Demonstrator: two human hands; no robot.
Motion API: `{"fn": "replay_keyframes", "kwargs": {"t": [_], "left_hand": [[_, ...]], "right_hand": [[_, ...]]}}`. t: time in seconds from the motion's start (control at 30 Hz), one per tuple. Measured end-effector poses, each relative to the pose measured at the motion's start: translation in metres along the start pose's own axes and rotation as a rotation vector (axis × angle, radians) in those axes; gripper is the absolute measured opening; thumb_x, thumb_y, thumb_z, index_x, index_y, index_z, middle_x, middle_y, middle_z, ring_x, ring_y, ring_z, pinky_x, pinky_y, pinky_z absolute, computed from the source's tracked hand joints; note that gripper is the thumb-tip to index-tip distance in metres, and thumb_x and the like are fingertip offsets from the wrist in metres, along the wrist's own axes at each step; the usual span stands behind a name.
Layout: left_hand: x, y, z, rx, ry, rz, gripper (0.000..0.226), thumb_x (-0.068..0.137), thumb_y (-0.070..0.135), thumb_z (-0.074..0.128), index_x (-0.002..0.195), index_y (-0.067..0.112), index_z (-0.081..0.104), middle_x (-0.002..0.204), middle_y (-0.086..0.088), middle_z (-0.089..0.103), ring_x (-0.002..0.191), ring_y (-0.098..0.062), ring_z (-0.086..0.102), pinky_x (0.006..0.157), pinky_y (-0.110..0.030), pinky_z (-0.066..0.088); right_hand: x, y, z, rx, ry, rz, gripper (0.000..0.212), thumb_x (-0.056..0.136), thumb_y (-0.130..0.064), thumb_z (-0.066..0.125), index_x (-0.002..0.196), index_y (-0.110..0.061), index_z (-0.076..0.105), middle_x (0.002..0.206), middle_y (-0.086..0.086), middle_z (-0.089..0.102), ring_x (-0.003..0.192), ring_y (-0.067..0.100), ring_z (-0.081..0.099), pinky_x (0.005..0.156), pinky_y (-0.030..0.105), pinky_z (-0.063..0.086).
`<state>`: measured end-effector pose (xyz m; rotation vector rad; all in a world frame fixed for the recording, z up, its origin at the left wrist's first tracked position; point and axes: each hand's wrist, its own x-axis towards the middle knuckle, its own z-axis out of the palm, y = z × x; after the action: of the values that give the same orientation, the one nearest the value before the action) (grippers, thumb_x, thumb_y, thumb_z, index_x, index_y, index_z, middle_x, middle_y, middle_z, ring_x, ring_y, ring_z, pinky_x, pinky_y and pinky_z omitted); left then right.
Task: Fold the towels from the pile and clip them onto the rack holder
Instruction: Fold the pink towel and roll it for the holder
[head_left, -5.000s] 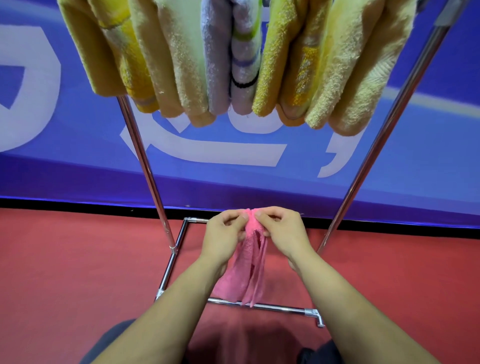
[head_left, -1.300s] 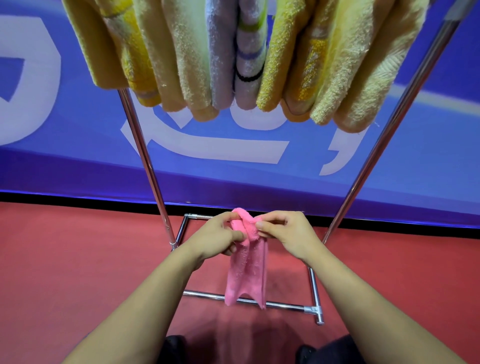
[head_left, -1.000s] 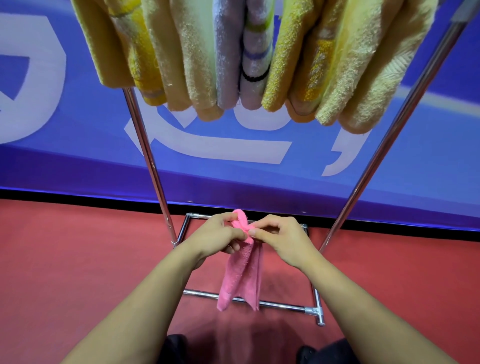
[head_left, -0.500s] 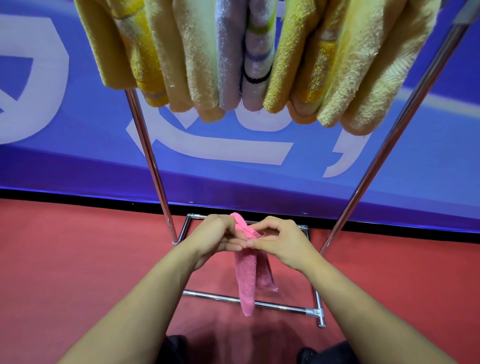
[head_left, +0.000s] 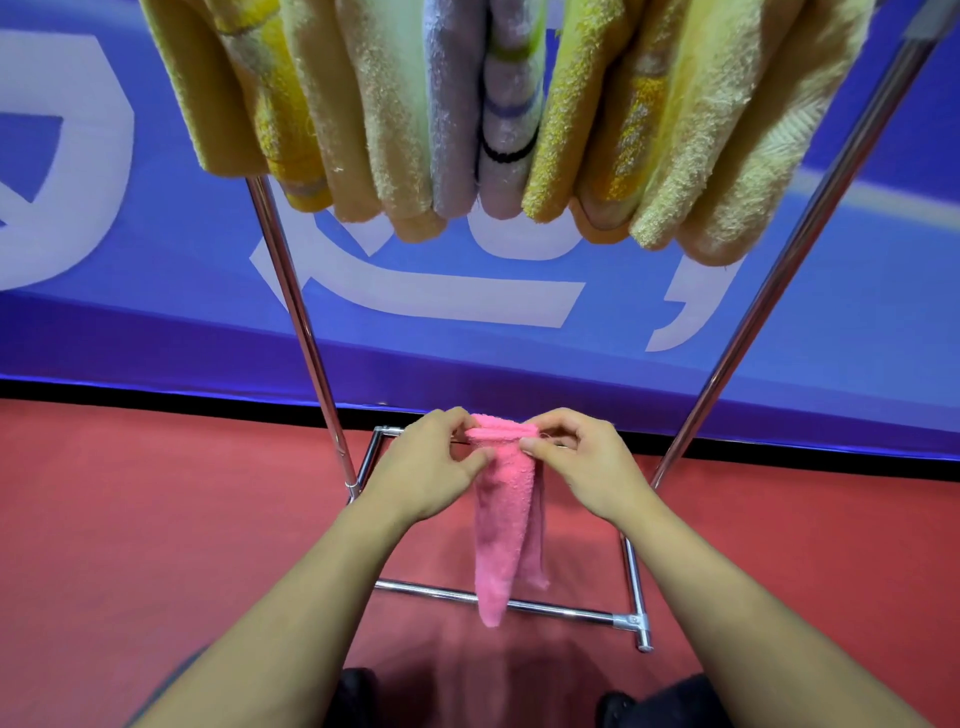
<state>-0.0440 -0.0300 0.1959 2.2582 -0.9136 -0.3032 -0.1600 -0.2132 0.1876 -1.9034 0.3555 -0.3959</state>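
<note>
— How do the arms lie?
— Both bare forearms reach forward and draw together. The left hand (head_left: 431, 467) and right hand (head_left: 582, 467) sit level, knuckles up.
— And each grip?
— Thumb and curled fingers of each hand pinch the pink towel (head_left: 501, 519) at its top edge, fingertips nearly meeting.

Towel (head_left: 503, 509) between hands, before rack (head_left: 291, 291); hung towels (head_left: 498, 114) above.

Left hand (head_left: 431, 467) and right hand (head_left: 587, 467) pinch top edge of pink towel (head_left: 504, 514), hanging folded above rack (head_left: 519, 605) base; yellow towels (head_left: 675, 130) overhead.
</note>
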Motion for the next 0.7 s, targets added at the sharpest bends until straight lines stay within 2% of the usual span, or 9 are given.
{"fn": "replay_keyframes", "kwargs": {"t": [0.07, 0.13, 0.27, 0.43, 0.5, 0.6, 0.7], "left_hand": [[0.0, 0.004, 0.001, -0.014, 0.1, 0.047, 0.021, 0.085, 0.046, 0.075, 0.091, 0.03, 0.062, 0.095, 0.011, 0.065, 0.091, -0.01, 0.064, 0.083, -0.033, 0.051], [0.0, 0.01, 0.002, -0.101, 0.172, 0.076, 0.021, 0.084, 0.04, 0.079, 0.086, 0.027, 0.064, 0.094, 0.012, 0.068, 0.089, -0.009, 0.065, 0.083, -0.031, 0.052], [-0.001, 0.014, 0.005, -0.418, 0.184, 0.035, 0.021, 0.081, 0.028, 0.085, 0.081, 0.021, 0.066, 0.094, 0.008, 0.075, 0.083, -0.007, 0.072, 0.082, -0.027, 0.057], [-0.001, 0.017, 0.006, -0.535, 0.243, 0.044, 0.021, 0.083, 0.025, 0.085, 0.079, 0.019, 0.065, 0.082, 0.006, 0.074, 0.078, -0.01, 0.071, 0.075, -0.028, 0.056], [-0.001, 0.017, 0.007, -0.551, 0.264, 0.029, 0.022, 0.082, 0.025, 0.085, 0.078, 0.018, 0.065, 0.078, 0.004, 0.073, 0.074, -0.016, 0.07, 0.072, -0.033, 0.056], [0.0, 0.015, 0.008, -0.575, 0.287, 0.012, 0.023, 0.081, 0.026, 0.086, 0.077, 0.02, 0.064, 0.08, -0.004, 0.075, 0.079, -0.032, 0.07, 0.077, -0.049, 0.058], [0.0, 0.013, 0.007, -0.589, 0.302, 0.013, 0.023, 0.08, 0.026, 0.086, 0.078, 0.021, 0.064, 0.08, -0.005, 0.074, 0.08, -0.035, 0.069, 0.078, -0.052, 0.057]], "right_hand": [[0.001, -0.001, -0.001, 0.022, 0.038, 0.005, 0.011, 0.087, -0.015, 0.078, 0.097, -0.019, 0.075, 0.095, -0.007, 0.077, 0.09, 0.014, 0.073, 0.084, 0.021, 0.054], [0.002, -0.002, -0.002, 0.048, 0.078, 0.007, 0.009, 0.088, -0.015, 0.076, 0.097, -0.018, 0.074, 0.097, -0.006, 0.077, 0.088, 0.012, 0.072, 0.082, 0.021, 0.053], [0.002, -0.006, -0.004, 0.111, 0.108, 0.003, 0.006, 0.09, -0.017, 0.075, 0.095, -0.019, 0.073, 0.096, -0.005, 0.077, 0.085, 0.011, 0.071, 0.084, 0.027, 0.055], [-0.001, -0.012, -0.003, 0.123, 0.112, -0.016, 0.004, 0.092, -0.019, 0.072, 0.095, -0.017, 0.074, 0.092, -0.007, 0.076, 0.082, 0.005, 0.069, 0.084, 0.024, 0.054], [-0.003, -0.015, -0.001, 0.137, 0.096, -0.022, 0.004, 0.091, -0.018, 0.073, 0.095, -0.016, 0.074, 0.094, -0.006, 0.077, 0.084, 0.006, 0.069, 0.085, 0.025, 0.055], [-0.005, -0.018, 0.003, 0.187, 0.055, -0.018, 0.013, 0.084, -0.01, 0.08, 0.095, -0.015, 0.074, 0.094, -0.006, 0.077, 0.085, 0.006, 0.07, 0.082, 0.02, 0.054], [-0.006, -0.021, 0.006, 0.209, 0.059, -0.012, 0.02, 0.079, -0.007, 0.084, 0.093, -0.017, 0.074, 0.092, -0.004, 0.077, 0.084, 0.007, 0.071, 0.081, 0.019, 0.055]]}}
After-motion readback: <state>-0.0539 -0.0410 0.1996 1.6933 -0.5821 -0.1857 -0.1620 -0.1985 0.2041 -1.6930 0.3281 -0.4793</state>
